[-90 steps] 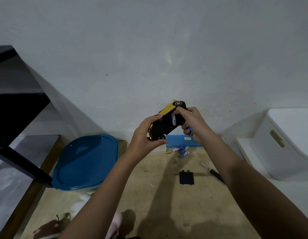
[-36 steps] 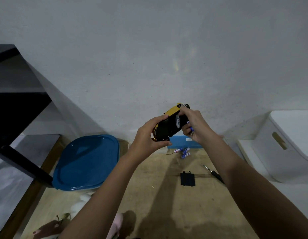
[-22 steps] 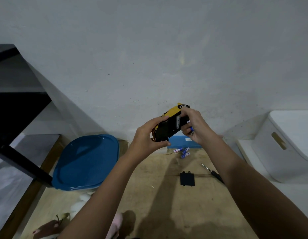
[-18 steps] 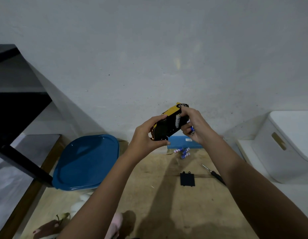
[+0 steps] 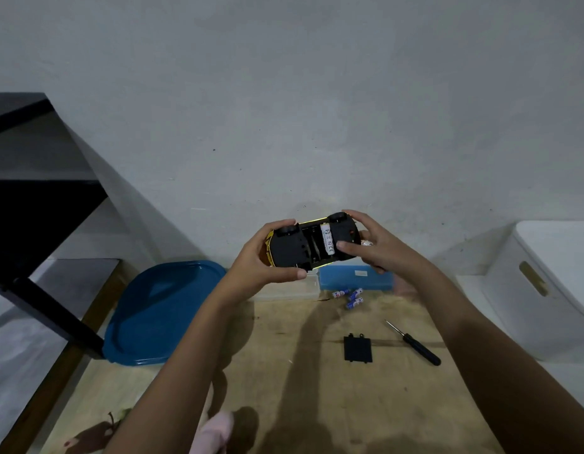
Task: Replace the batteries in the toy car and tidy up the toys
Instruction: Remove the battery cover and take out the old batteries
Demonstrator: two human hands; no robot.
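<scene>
The yellow toy car [image 5: 290,249] is held up in the air, belly toward me, its black underside and open battery bay showing. One white battery [image 5: 327,244] sits in the bay. My left hand [image 5: 261,263] grips the car's left end. My right hand [image 5: 369,244] grips the right end, thumb beside the battery, and also holds a battery in its curled fingers [image 5: 367,243]. Three blue-and-white batteries [image 5: 351,296] lie on the wooden board below. The black battery cover [image 5: 357,349] and a black-handled screwdriver [image 5: 415,344] lie nearer to me.
A blue plastic case [image 5: 356,276] lies against the wall behind the loose batteries. A blue lid [image 5: 159,309] covers a tub at left. A white storage bin [image 5: 552,283] stands at right. A black table leg [image 5: 54,316] crosses the left. Plush toys [image 5: 215,430] lie at the bottom.
The car has been turned from tilted to nearly level, so its underside faces me fully. Both hands came slightly lower and stayed on its ends.
</scene>
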